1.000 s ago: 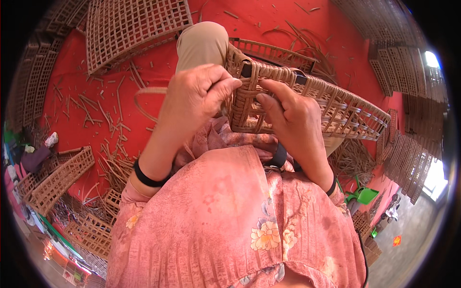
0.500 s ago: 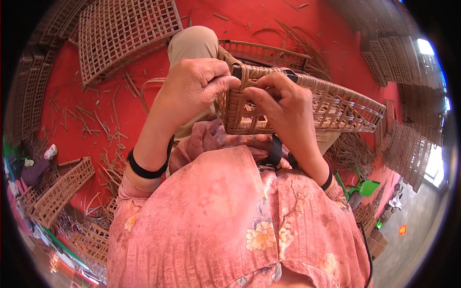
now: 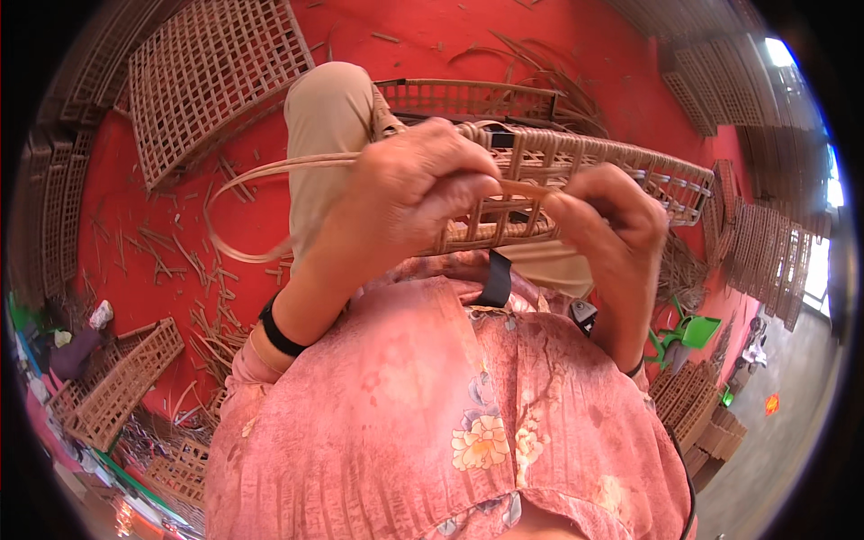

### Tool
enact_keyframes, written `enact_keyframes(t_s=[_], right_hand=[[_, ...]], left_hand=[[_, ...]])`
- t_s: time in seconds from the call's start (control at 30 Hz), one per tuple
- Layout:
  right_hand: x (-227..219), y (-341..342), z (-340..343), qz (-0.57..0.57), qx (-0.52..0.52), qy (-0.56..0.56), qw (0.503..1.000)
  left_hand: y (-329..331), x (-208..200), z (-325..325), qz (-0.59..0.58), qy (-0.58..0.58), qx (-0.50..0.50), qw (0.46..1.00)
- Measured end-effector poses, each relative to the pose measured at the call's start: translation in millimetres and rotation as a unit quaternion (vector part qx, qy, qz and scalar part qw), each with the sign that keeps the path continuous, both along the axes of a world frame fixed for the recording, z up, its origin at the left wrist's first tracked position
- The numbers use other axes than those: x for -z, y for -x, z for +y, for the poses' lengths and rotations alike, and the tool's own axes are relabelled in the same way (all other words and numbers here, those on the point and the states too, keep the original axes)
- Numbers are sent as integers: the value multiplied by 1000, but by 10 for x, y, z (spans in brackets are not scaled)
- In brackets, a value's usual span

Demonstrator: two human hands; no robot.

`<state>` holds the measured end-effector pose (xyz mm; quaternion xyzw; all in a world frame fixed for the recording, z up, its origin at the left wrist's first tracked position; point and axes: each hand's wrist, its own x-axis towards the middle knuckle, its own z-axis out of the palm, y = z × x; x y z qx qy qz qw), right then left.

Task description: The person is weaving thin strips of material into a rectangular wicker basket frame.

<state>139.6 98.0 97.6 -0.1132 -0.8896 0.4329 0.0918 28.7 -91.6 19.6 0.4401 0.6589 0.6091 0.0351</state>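
A brown woven lattice tray with a thick wrapped rim (image 3: 621, 151) lies across my lap, its corner partly hidden behind my left hand. My left hand (image 3: 409, 184) is closed, thumb against fingers, on a flat cane strip (image 3: 522, 188). The strip spans the short gap to my right hand (image 3: 616, 216), which pinches it between thumb and curled forefinger. A long loop of cane (image 3: 212, 211) curves out to the left from behind my left hand. Dark pieces show on the tray's frame beside the left fingertips.
Behind the tray lies another narrow frame (image 3: 468, 90) on the red floor covering. A large lattice panel (image 3: 211, 81) is at the far left, with cane scraps scattered near it. Stacked panels (image 3: 765, 252) line the right side, near a green dustpan (image 3: 698, 331).
My hands have moved apart and off the tray's corner, the right one rightward and down, drawing a cane strip between them. The cane loop at left stands out wider.
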Motion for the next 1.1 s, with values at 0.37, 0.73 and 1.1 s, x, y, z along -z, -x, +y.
enact_keyframes(t_s=[0.37,0.73,1.1], right_hand=[[443,245,-115,-73,-100,-214,969],[630,206,-49,31,7,-54,998],[298,-208,345,-35,95,102,990]], left_hand=[[-206,-196,-41,-81,195,-177,961],[-187,-74,184,-32,171,-155,972],[-214,-88,520,-90,83,-54,991]])
